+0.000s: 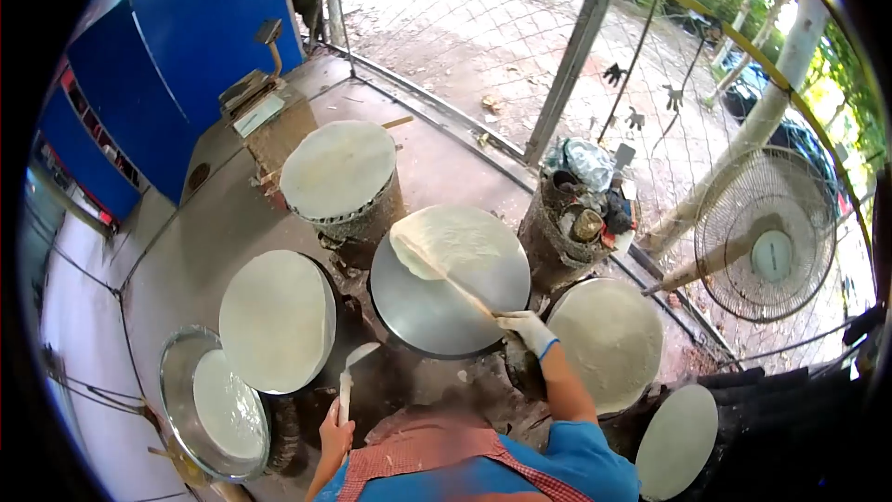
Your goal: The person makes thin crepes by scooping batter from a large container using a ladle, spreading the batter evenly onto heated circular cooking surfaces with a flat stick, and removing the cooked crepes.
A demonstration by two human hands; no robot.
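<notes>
- Two hands hold tools: the right hand (526, 328), in a blue-edged white glove (535, 334), grips a stick (471, 296); the left hand (335, 433), bare, is closed round the handle of a ladle (361, 353).
- The stick slants from the right hand over the middle plate (441, 316), its far end at the batter (469, 232); I cannot tell whether they touch.
- The batter covers the plate's upper part; grey metal shows below.
- The ladle points scoop up, near the plate's lower left edge.
- At far left, a bowl (177, 400) holds white liquid (228, 404).
- Four pale rounds (277, 321) surround the plate: one beyond, one left, two right.
- Past the plate's upper right, a drum (539, 240) bears clutter; a fan (769, 251) stands farther right.
</notes>
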